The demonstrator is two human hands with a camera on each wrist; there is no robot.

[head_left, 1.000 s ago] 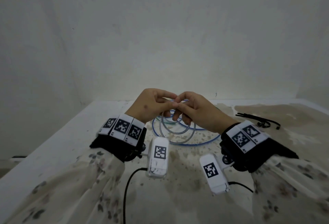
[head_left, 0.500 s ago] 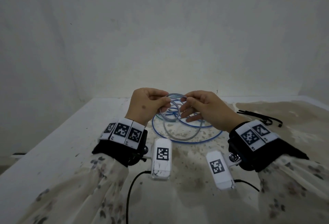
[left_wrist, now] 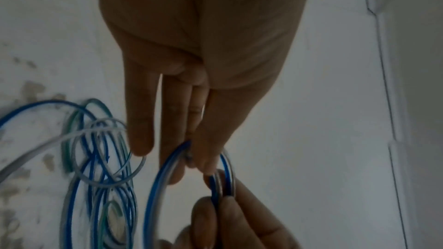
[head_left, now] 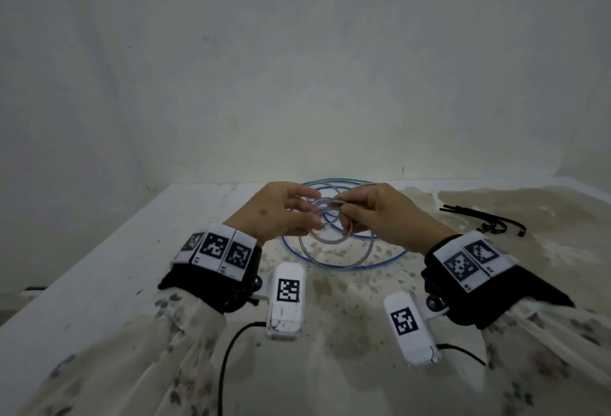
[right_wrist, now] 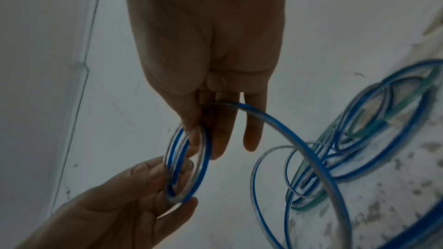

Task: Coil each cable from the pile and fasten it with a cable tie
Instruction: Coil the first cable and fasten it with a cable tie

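Note:
A thin blue-and-clear cable is wound into a small coil [head_left: 325, 205] held in the air between both hands. My left hand [head_left: 307, 214] pinches the coil [left_wrist: 158, 177] with thumb and fingers, the other fingers straight. My right hand [head_left: 340, 209] pinches the same coil [right_wrist: 205, 162] from the other side, and the cable's free length arcs from its fingers down to the pile. The pile of blue, clear and green cables [head_left: 330, 263] lies in loose loops on the table under the hands, also seen in the left wrist view [left_wrist: 100, 158] and the right wrist view [right_wrist: 359, 130].
A bunch of black cable ties [head_left: 486, 224] lies on the table to the right of my right hand. The table [head_left: 99, 283] is white at the left, stained brown in the middle and right. A pale wall stands close behind.
The hands parted with a loop of cable between them, then came together again on the small coil. They now sit slightly higher and farther out over the pile.

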